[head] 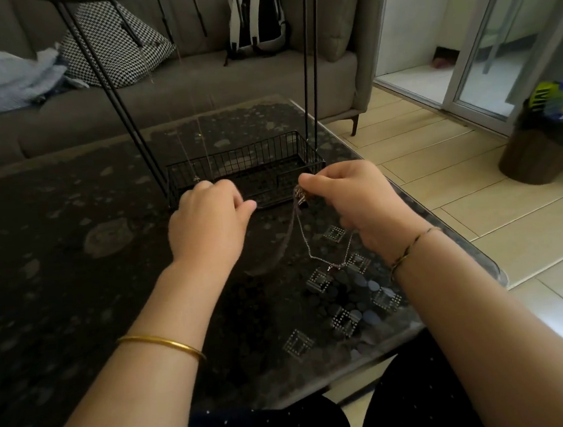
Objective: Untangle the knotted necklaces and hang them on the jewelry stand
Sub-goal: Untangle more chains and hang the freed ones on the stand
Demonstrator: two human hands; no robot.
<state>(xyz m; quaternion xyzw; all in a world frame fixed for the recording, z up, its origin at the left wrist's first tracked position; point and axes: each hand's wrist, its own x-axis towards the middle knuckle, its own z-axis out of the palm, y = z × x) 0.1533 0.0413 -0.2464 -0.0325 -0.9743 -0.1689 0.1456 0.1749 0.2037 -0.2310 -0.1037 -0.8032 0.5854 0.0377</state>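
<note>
Your right hand (351,203) is curled around the knotted necklaces (300,193), a small dark clump pinched between thumb and forefinger just in front of the jewelry stand (308,73). From that clump one silver chain (301,232) drops in a long loop, with a small pendant (335,266) at its lowest point, above the counter (69,233) on the near side of the stand. Your left hand (208,217) has its fingers curled at the front left corner of the stand's wire basket (267,152); you cannot tell whether it has hold of anything. A few very thin chains (201,135) hang from the stand's top bar down toward that hand, so fine they are hard to make out. Behind the stand there is a grey sofa (192,91) with a houndstooth cushion (108,40) and a backpack (255,12). The stand's slanted left legs (114,102) cross in front of the cushion.
</note>
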